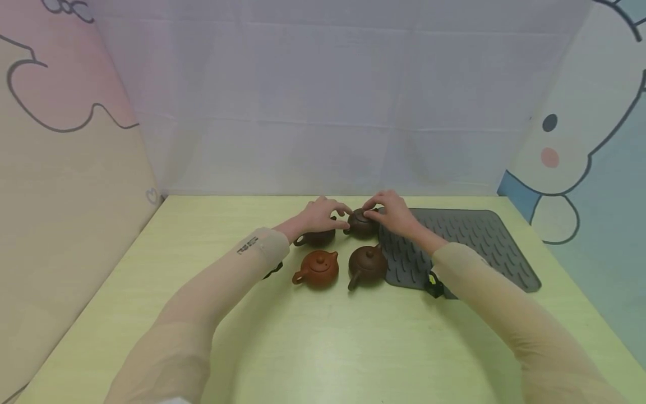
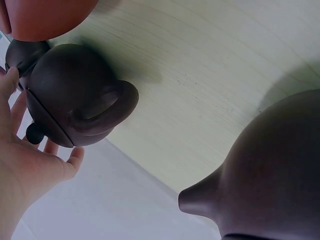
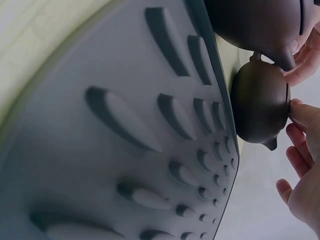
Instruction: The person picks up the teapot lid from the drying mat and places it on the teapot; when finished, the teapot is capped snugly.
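Note:
A small dark brown clay teapot (image 1: 361, 228) stands at the back, beside the mat's edge. My right hand (image 1: 395, 214) pinches it at the lid, thumb in front. From the other side, my left hand (image 1: 319, 213) holds it near the handle with thumb and forefinger; the exact contact is partly hidden. Under the left hand sits another dark teapot (image 1: 321, 239), its handle toward the left. Nearer me are a reddish-brown teapot (image 1: 319, 270) and a brown teapot (image 1: 367, 265). The left wrist view has a large dark teapot (image 2: 280, 175), which my sleeve hides in the head view.
A dark grey ridged mat (image 1: 454, 235) lies on the right part of the pale wooden table (image 1: 323, 348). White cloth (image 1: 328, 112) hangs behind the table. Printed panels (image 1: 65, 185) flank both sides.

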{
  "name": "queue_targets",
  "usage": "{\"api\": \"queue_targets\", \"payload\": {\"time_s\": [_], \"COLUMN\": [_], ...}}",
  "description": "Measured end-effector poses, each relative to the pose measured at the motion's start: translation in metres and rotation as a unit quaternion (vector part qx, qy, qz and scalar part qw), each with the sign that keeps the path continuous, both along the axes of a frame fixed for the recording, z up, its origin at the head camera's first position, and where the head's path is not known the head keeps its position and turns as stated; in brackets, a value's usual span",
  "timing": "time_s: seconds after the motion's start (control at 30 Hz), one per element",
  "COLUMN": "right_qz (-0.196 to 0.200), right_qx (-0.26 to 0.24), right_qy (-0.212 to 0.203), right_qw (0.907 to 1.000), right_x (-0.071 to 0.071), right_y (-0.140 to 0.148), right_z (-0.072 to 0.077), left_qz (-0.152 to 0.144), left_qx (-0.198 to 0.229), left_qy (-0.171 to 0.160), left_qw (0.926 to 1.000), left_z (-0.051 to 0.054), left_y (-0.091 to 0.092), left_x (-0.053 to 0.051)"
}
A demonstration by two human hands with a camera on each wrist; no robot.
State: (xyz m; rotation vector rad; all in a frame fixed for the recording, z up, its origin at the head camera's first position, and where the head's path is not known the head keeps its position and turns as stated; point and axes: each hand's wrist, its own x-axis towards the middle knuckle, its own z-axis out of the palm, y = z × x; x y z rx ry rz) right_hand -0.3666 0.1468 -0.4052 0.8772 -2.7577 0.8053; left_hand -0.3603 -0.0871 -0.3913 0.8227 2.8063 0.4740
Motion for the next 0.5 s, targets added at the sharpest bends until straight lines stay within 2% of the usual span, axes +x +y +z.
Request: {"api": "queue_targets", "payload": {"time_s": [0.27, 0.5], "right_qz": [-0.007, -0.007], "right_qx": [-0.006, -0.017], "right_qy": [0.002, -0.003], "right_qw": [1.0000, 0.9998], "right_x": [0.0001, 0.0025], "right_y": [0.0026, 0.0017], "right_z": [-0.0047, -0.0027], "left_qz": [-0.005, -0.005], "left_qx": [0.001, 0.005], "left_qy": [-0.007, -0.003], "left_qw": [1.0000, 1.0000], "left_z": [0.0021, 0.0031], "left_y": [0.0028, 0.0023], "left_x": [0.0016, 0.0010]}}
